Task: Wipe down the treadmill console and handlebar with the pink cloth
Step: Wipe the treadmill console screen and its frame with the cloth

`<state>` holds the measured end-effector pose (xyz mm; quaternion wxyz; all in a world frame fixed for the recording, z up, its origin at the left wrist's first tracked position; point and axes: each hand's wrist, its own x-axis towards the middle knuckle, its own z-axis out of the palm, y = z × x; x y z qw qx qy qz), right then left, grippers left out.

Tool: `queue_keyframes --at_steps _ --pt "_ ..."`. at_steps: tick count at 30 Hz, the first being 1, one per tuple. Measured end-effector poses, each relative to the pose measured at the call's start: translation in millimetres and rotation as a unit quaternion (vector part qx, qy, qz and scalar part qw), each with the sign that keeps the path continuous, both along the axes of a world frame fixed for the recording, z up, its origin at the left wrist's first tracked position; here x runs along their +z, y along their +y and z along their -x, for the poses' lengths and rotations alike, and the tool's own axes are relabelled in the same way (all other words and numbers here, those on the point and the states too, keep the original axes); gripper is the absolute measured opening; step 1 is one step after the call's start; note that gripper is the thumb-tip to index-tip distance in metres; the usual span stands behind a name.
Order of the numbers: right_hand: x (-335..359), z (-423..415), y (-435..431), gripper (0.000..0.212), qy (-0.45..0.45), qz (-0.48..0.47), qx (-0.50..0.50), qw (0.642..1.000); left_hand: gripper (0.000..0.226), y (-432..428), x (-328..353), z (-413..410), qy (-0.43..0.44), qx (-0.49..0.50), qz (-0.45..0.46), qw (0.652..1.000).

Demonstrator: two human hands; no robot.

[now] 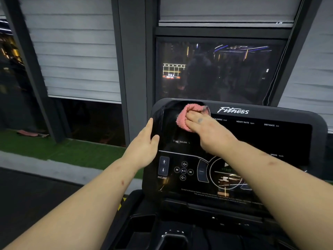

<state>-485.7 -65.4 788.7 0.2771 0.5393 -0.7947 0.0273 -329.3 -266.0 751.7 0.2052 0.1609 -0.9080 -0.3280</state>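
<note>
A gym wall with grey blinds fills the background, and between them is a dark window pane showing coloured light reflections. Low on the left a strip of green turf runs along the floor.

In front stands the black treadmill console, with labels for calories, heart rate, distance and speed on its dark panel. At its lower left are the incline arrow buttons and, beside them, a ring of media buttons. Under the console a dark tray is partly visible.

The pink cloth lies bunched on the upper left part of the console panel — directly under the right hand. This hand reaches across the panel from the right, its forearm covering part of the controls. Its fingers lie nearly straight on the cloth and press it to the surface; the thumb is hidden.

The left hand rests on the console's left edge, fingers straight and pointing up — the thumb touches the front face.
</note>
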Motion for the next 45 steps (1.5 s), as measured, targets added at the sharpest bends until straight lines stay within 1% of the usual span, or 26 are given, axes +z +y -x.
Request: queue_keyframes --at_steps 4,6,8,11,13,15,16,17,19,21,24,26,28,30,32,36,39,43,45 --pt "-42.1 -16.9 7.3 0.084 -0.025 0.025 -0.009 0.999 0.068 7.6 -3.0 2.4 0.004 0.013 0.031 0.999" --pt "-70.7 -34.4 17.9 0.087 -0.032 0.008 0.004 0.999 0.068 12.8 -5.4 5.3 -0.001 0.028 0.051 0.998" --pt "-97.5 -49.0 32.0 0.084 -0.037 -0.039 0.024 0.998 0.067 17.8 -8.2 7.8 -0.008 0.039 0.063 0.997" --pt "-129.8 -58.1 57.3 0.072 -0.046 -0.131 0.059 0.988 0.066 23.2 -11.7 9.0 -0.005 0.049 0.067 0.997" --pt "-140.0 -61.0 76.3 0.066 -0.038 -0.191 0.082 0.977 0.066 25.3 -12.7 9.2 -0.006 0.049 0.058 0.997" --pt "-136.0 -63.1 89.2 0.057 -0.008 -0.219 0.101 0.97 0.065 27.6 -11.3 9.8 -0.013 0.051 0.055 0.997" --pt "-130.2 -62.1 91.3 0.052 0.003 -0.216 0.108 0.97 0.065 29.0 -10.3 9.7 -0.017 0.053 0.053 0.997" --pt "-121.9 -59.1 90.5 0.052 0.01 -0.207 0.105 0.973 0.065 29.8 -9.3 9.9 -0.021 0.053 0.051 0.997" --pt "-97.3 -43.4 83.4 0.056 0.022 -0.177 0.086 0.98 0.065 29.5 -7.7 9.8 -0.029 0.05 0.047 0.997" --pt "-68.9 -13.9 74.4 0.064 0.015 -0.143 0.044 0.989 0.065 27.7 -7.4 9.6 -0.034 0.051 0.046 0.997" --pt "-21.7 16.5 64.4 0.084 -0.005 -0.065 -0.012 0.998 0.065 27.3 -6.9 9.5 -0.04 0.051 0.04 0.997" --pt "-2.7 19.5 59.7 0.087 -0.002 -0.028 -0.023 0.999 0.065 27.6 -6.4 9.4 -0.042 0.052 0.041 0.997" --pt "-3.8 14.1 57.6 0.084 0.006 0.004 -0.015 1.0 0.064 27.0 -6.2 9.1 -0.043 0.051 0.044 0.997" --pt "-23.2 4.7 60.9 0.083 -0.005 0.027 -0.007 1.0 0.064 26.7 -7.0 8.8 -0.043 0.049 0.045 0.997" --pt "-50.8 -4.7 67.4 0.083 -0.016 0.025 0.003 1.0 0.064 26.8 -7.7 8.7 -0.043 0.052 0.047 0.997" --pt "-109.6 -26.8 91.1 0.075 -0.037 -0.04 0.045 0.998 0.064 30.0 -8.2 8.9 -0.038 0.06 0.044 0.996" --pt "-139.5 -38.3 110.7 0.068 -0.065 -0.103 0.071 0.99 0.063 31.4 -8.1 8.7 -0.031 0.063 0.042 0.997" --pt "-148.4 -41.5 137.1 0.06 -0.029 -0.206 0.099 0.973 0.063 32.7 -9.1 10.0 -0.022 0.062 0.038 0.997" --pt "-135.9 -36.3 144.7 0.061 -0.018 -0.212 0.099 0.972 0.062 34.1 -9.1 9.8 -0.021 0.065 0.034 0.997"
